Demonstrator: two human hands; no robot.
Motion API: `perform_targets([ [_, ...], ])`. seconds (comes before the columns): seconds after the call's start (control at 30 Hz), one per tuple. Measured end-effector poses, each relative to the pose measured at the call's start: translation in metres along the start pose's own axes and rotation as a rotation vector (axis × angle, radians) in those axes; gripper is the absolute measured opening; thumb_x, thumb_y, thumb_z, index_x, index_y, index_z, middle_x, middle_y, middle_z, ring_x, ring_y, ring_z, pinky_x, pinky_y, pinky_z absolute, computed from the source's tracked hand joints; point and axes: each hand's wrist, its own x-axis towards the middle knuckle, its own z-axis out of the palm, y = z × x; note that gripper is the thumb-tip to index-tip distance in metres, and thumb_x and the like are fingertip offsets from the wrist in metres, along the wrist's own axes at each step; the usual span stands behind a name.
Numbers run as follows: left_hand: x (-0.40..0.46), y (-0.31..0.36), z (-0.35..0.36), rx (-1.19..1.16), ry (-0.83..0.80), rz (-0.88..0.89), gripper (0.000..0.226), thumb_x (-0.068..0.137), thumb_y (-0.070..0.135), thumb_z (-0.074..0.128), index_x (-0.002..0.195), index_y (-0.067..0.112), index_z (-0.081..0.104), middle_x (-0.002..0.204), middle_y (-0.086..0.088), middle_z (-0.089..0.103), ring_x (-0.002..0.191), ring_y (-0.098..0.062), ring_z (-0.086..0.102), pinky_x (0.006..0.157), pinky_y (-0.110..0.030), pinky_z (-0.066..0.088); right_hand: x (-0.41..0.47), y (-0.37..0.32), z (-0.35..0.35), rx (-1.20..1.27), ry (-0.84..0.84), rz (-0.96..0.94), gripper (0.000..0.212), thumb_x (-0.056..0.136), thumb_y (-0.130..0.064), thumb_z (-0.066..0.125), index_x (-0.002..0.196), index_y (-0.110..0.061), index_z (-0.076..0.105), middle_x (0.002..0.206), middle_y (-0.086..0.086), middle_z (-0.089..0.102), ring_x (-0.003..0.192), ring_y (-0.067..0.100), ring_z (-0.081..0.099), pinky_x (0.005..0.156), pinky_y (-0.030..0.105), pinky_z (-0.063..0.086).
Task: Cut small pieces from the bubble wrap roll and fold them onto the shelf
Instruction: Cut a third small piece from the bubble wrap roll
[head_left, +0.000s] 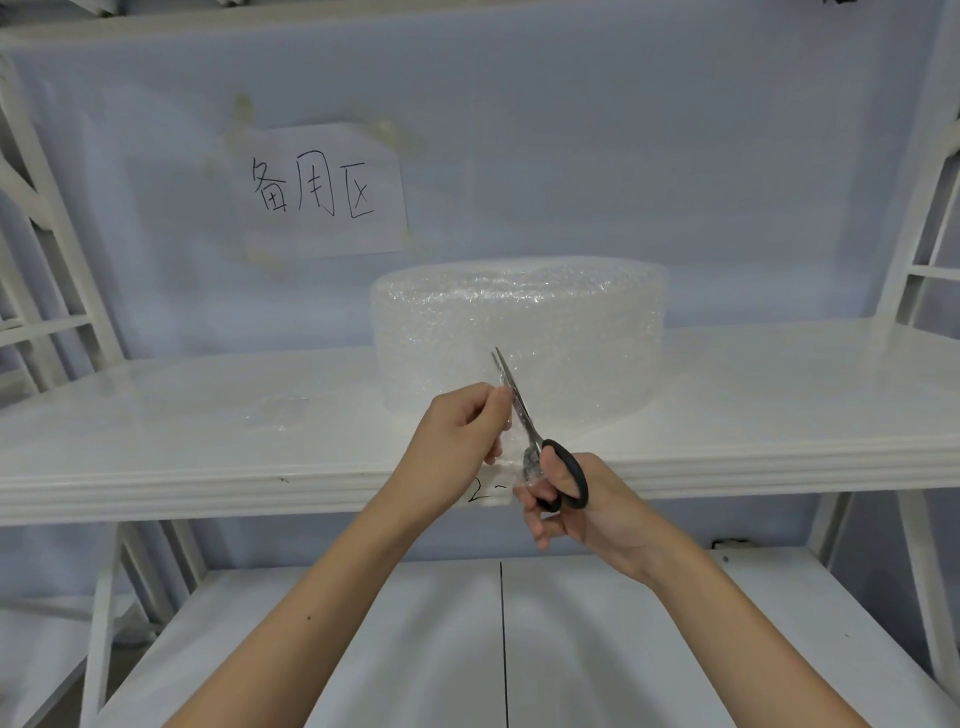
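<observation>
- Cutting is under way: the scissors (524, 415) are gripped in the right hand (582, 499), fingers curled through the black handle loops, with the blades pointing up and away and nearly closed along the loose sheet.
- A free edge of bubble wrap is pinched between thumb and fingers of the left hand (457, 426), just beside the blades; this grip is judged to keep the limp film taut so that the blades shear it rather than fold it.
- The loose sheet (519, 457) is held in front of the shelf's front lip, hanging between the two hands; where exactly it joins the roll cannot be told, since the film is clear.
- The bubble wrap roll (519, 332) stands on end on the middle shelf (779, 395), towards the back and slightly right of centre, probably set there so that film can be drawn forward to the hands.
- What appears to be a small folded piece (278, 410) lies flat on the same shelf, well to the left of the roll, suggesting where finished pieces are laid.
- A handwritten paper sign (319, 189) is taped to the back wall above that spot.
- Nothing is seen between the hands and the folded piece; only the roll's bulk stands close behind the blade tips, so snagging it is a possible risk.
- The lower shelf (363, 649) beneath the arms carries nothing visible.
</observation>
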Motion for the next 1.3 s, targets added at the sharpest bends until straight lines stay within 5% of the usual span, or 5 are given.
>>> perform_targets([
  [0.37,-0.005,-0.002,0.001,-0.019,-0.051,-0.002,0.041,0.101,0.027,0.05,0.061,0.018,0.051,0.058,-0.001,0.051,0.057,-0.018,0.046,0.06,-0.034,0.04,0.01,-0.002,0.0,0.015,0.01,-0.001,0.073,0.055,-0.073,0.073,0.072,-0.004,0.058,0.065,0.01,0.053,0.052,0.021,0.052,0.05,0.03,0.048],
  [0.57,-0.008,-0.001,0.001,-0.066,-0.153,0.004,0.043,0.102,0.024,0.047,0.073,-0.007,0.052,0.071,-0.027,0.062,0.061,-0.019,0.051,0.059,-0.03,0.044,0.015,-0.004,-0.002,0.027,0.04,0.0,0.086,0.057,-0.074,0.072,0.092,0.003,0.054,0.084,0.021,0.046,0.061,0.026,0.051,0.05,0.031,0.049],
  [0.7,-0.007,0.001,0.0,-0.031,-0.148,0.007,0.043,0.102,0.021,0.048,0.059,0.015,0.047,0.053,0.01,0.049,0.052,-0.009,0.044,0.055,-0.022,0.042,0.015,-0.002,-0.002,0.025,0.052,0.001,0.076,0.053,-0.074,0.075,0.076,-0.006,0.05,0.075,0.019,0.046,0.06,0.026,0.05,0.048,0.03,0.048],
  [0.97,-0.005,0.001,-0.011,0.123,0.017,-0.078,0.062,0.086,0.068,0.039,0.059,0.021,0.069,0.06,0.004,0.063,0.059,-0.009,0.055,0.065,-0.028,0.044,0.01,-0.008,0.002,0.036,0.014,-0.011,0.063,0.056,-0.074,0.072,0.057,-0.017,0.044,0.069,0.007,0.046,0.055,0.023,0.043,0.05,0.03,0.046],
  [1.3,0.014,0.01,0.0,0.149,0.108,0.049,0.038,0.1,0.03,0.048,0.078,0.003,0.061,0.061,0.003,0.054,0.058,-0.013,0.052,0.062,-0.031,0.044,0.006,-0.01,0.002,0.037,0.0,0.002,0.063,0.053,-0.075,0.073,0.055,-0.018,0.045,0.067,0.005,0.047,0.05,0.019,0.045,0.05,0.03,0.046],
])
